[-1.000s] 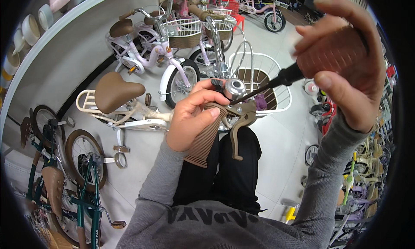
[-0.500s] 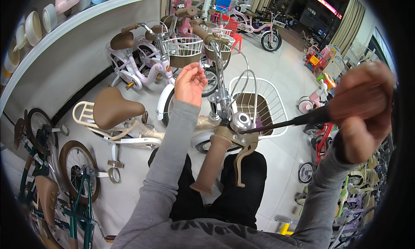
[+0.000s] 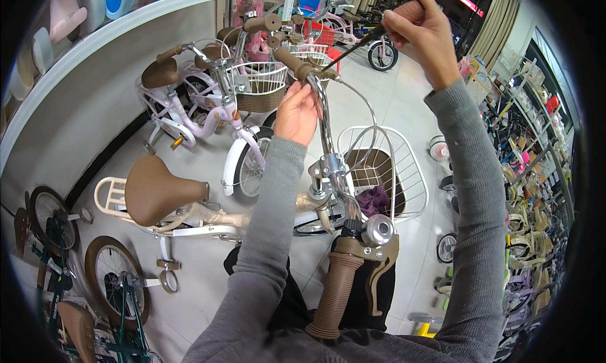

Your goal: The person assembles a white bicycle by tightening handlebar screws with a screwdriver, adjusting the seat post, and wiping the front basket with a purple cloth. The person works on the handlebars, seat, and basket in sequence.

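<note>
A small cream bicycle stands in front of me, its chrome handlebar (image 3: 324, 114) running away from my body. Against the bar, just below the far brown grip (image 3: 292, 63), my left hand (image 3: 297, 114) has its fingers curled, partly hidden by the bar. My right hand (image 3: 421, 35) is raised at the far side, closed around a thin dark screwdriver (image 3: 350, 51). The screwdriver's tip meets the far brake lever's clamp (image 3: 327, 73). Nearest me are the other ribbed brown grip (image 3: 336, 293), its brake lever (image 3: 377, 281) and a silver bell (image 3: 377, 230).
A white wire basket (image 3: 413, 174) with a purple cloth (image 3: 374, 201) hangs at the bicycle's front. Its brown saddle (image 3: 161, 189) is at left. Lilac bicycles (image 3: 218, 117) stand beyond, dark green ones (image 3: 123, 293) at lower left. Crowded shelves (image 3: 536, 148) line the right side.
My right hand has swung from the near bell and lever clamp to the far one, taking the screwdriver along. My left hand has come up to the handlebar. The near grip has shifted closer to me.
</note>
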A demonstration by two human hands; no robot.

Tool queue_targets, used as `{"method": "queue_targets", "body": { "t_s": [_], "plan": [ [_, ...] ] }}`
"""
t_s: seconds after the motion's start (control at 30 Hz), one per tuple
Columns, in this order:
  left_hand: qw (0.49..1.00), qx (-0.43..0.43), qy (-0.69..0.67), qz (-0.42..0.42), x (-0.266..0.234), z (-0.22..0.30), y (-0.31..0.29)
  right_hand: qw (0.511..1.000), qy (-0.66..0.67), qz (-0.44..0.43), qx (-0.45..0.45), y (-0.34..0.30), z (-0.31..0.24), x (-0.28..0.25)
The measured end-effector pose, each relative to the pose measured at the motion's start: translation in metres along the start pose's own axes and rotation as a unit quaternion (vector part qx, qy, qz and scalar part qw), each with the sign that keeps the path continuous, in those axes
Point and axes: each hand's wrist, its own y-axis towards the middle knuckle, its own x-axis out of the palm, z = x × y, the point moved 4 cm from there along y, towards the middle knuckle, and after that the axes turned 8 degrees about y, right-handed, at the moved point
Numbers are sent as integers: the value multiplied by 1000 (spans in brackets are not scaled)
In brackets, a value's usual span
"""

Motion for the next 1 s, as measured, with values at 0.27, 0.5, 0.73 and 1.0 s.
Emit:
{"method": "queue_targets", "body": {
  "t_s": [0.27,0.5,0.73,1.0],
  "plan": [
    [999,14,-2,33,6,-9,-4,999,-48,0,5,31,40,6],
    [1000,2,2,24,4,-8,-7,998,-56,-6,3,29,40,12],
    [1000,-11,-3,26,6,-9,-12,995,-100,5,15,31,45,10],
    [1000,-9,7,11,11,-12,-34,980,-41,-192,24,59,45,15]
  ]
}}
